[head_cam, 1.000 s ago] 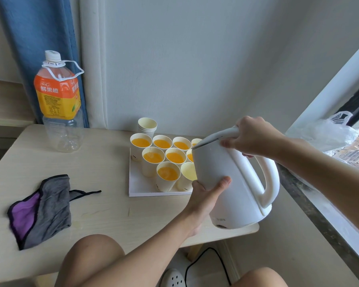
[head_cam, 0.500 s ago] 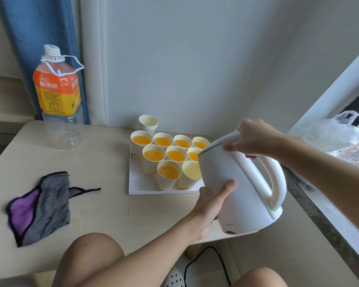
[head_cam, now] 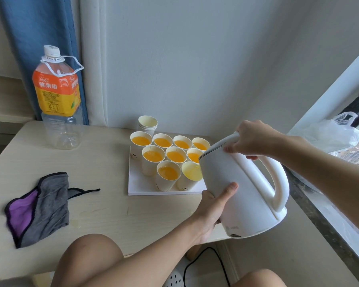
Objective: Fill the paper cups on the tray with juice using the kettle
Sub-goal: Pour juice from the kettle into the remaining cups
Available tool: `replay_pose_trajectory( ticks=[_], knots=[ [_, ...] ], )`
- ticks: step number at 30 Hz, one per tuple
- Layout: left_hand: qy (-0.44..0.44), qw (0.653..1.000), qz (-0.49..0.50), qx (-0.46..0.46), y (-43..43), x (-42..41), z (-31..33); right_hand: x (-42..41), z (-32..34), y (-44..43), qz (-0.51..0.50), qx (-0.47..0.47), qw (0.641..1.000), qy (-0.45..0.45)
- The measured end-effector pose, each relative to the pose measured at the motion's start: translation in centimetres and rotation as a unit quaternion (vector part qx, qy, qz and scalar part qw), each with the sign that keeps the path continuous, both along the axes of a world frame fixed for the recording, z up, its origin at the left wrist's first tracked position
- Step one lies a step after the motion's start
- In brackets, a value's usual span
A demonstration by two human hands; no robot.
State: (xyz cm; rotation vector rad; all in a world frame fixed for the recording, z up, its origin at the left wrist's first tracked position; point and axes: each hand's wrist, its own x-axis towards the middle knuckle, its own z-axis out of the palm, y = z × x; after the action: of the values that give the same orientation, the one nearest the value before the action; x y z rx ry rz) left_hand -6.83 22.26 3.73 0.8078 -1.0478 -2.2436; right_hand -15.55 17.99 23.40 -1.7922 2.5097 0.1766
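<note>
Nine paper cups point(head_cam: 176, 156) stand upright on the white tray point(head_cam: 141, 188), in rows of four, three and two from far to near. Eight hold orange juice. The ninth, the near right cup point(head_cam: 190, 175), shows a paler yellow interior.

1. Kettle point(head_cam: 243, 189): white, lifted off the table point(head_cam: 102, 214) at the right of the tray. It is tilted left, with its spout edge over the rim of the near right cup.
2. Right hand point(head_cam: 253, 139): fingers curled over the top of the kettle handle, next to the lid.
3. Left hand point(head_cam: 211, 208): cups the lower body of the kettle, with the thumb laid along its side. The other fingers are hidden behind the kettle.

A stack of empty cups point(head_cam: 147, 124) stands just beyond the far edge of the tray. A juice bottle point(head_cam: 58, 96), capped and nearly empty, stands at the far left of the table. A grey and purple cloth point(head_cam: 42, 206) lies at the near left. A plastic bag point(head_cam: 327, 135) rests on the window ledge at the right.
</note>
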Motion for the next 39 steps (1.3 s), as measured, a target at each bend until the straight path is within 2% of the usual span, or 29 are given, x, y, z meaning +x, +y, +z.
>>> replay_pose_trajectory(
  ticks=[39],
  knots=[
    [0.003,1.0,-0.008,0.003,0.02,-0.06,-0.28,0.34,-0.04,-0.27,0.006,0.009,1.0,0.013]
  ],
)
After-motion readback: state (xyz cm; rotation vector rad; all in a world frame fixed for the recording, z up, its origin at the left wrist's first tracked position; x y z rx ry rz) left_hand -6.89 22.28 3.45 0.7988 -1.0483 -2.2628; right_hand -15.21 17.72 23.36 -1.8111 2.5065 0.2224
